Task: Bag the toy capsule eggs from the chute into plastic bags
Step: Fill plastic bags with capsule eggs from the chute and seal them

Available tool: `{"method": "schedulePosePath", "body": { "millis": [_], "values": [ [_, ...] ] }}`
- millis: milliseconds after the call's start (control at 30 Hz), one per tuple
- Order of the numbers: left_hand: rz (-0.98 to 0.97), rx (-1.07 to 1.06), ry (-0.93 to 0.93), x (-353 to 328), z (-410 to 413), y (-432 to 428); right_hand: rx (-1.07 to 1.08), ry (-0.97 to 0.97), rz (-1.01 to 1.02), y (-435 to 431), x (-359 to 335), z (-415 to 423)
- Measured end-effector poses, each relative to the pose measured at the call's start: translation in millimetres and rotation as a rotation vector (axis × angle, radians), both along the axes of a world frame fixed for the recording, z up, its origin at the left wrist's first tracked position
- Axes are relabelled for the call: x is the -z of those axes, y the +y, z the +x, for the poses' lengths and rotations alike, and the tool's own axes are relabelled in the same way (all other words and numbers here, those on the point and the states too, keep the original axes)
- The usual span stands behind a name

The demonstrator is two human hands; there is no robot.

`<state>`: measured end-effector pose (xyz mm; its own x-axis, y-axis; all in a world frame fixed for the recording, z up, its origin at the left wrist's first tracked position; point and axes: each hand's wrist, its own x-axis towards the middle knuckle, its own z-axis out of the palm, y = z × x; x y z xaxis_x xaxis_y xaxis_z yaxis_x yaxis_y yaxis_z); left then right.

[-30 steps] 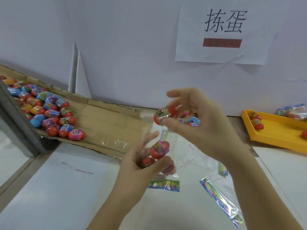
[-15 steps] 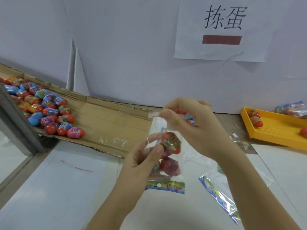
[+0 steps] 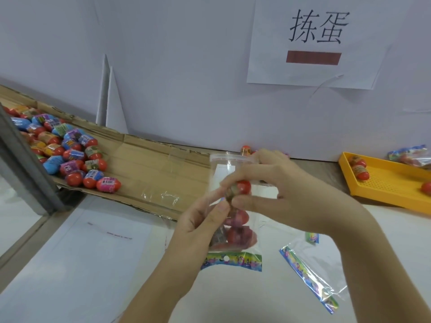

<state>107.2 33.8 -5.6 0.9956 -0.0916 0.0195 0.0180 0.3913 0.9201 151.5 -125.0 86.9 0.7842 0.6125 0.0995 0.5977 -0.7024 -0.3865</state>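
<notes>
From the head camera, at the centre of the frame, the left hand [image 3: 198, 226] grips the left side of a clear plastic bag [image 3: 221, 170], with its thumb and curled fingers closed on the film. The bag hangs mouth upward, and its colourful printed strip [image 3: 233, 261] is at the bottom, above the white table [image 3: 93, 264]. The right hand [image 3: 282, 194] comes in from the right and pinches a red capsule egg [image 3: 242, 187] between thumb and fingertips in the bag's upper part. Several bagged eggs [image 3: 238, 234] are stacked below it in the bag's lower half. Another small egg [image 3: 246, 150] shows just above the right hand's fingers; whether it is held I cannot tell. In the left of the frame the cardboard chute [image 3: 151, 164] slopes down, and a heap of loose eggs [image 3: 70, 155] lies on its upper left part. At the right edge a yellow tray [image 3: 384, 183] holds a few eggs, with a filled bag [image 3: 412, 156] just behind it. Empty bags [image 3: 307, 276] lie on the table at lower right. A paper sign [image 3: 314, 43] hangs on the wall at upper right.
</notes>
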Motion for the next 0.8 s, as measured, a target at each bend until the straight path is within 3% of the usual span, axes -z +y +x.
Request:
{"method": "schedulePosePath", "body": {
  "millis": [67,167,300,433,633,800],
  "values": [
    [0.021,0.036,-0.006,-1.7,-1.0,-0.1,-0.080,0.127,0.102,1.8,2.5,1.4],
    [0.015,0.032,0.025,-0.7,-0.9,-1.0,-0.096,0.109,0.135,5.5,8.2,4.3],
    [-0.086,-0.001,0.051,-2.6,0.4,1.4,0.002,0.208,0.461,-2.1,9.0,7.7],
    [-0.027,-0.048,0.011,-5.3,0.1,0.8,0.115,0.272,0.425,-1.9,14.0,10.5],
    [0.014,-0.045,-0.030,-4.4,-1.4,-1.7,0.102,0.353,0.755,14.6,23.1,13.8],
    [0.073,-0.166,-0.005,-4.5,0.8,5.2,0.033,0.356,0.844,22.2,27.3,11.7]
  ]
}}
